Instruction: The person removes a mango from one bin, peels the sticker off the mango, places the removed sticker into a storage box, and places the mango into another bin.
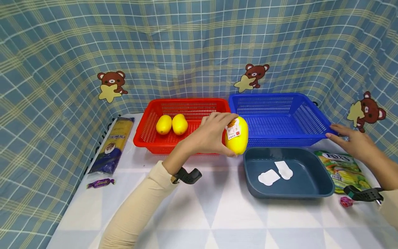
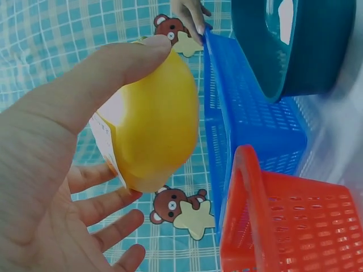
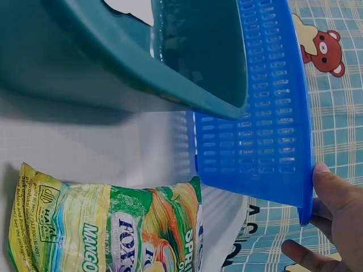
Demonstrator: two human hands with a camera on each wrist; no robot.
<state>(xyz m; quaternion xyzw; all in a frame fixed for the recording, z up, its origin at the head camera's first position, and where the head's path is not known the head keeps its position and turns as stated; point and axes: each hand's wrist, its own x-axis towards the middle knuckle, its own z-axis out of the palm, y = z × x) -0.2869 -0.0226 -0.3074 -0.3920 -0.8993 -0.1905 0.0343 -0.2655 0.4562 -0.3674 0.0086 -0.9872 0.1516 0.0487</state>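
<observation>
My left hand [image 1: 212,133] holds a yellow lemon [image 1: 239,140] with a white printed label on it, raised over the space between the red and blue baskets. In the left wrist view the thumb lies across the top of the lemon [image 2: 161,122] and fingertips are at its lower end. Two more lemons [image 1: 179,124] lie side by side in the red basket [image 1: 149,145]. At the right, my right hand [image 1: 357,141] pinches the rim corner of the blue basket [image 1: 280,141]; the right wrist view shows its thumb and fingers on either side of the rim [image 3: 306,195].
In front of the blue basket stands a dark teal tub [image 1: 289,193] with two flat white pieces [image 1: 283,170] inside. A FOX'S candy bag [image 1: 345,169] and a lollipop [image 1: 346,201] lie on the right. A pasta pack [image 1: 112,147] and a purple wrapped candy [image 1: 101,183] lie on the left.
</observation>
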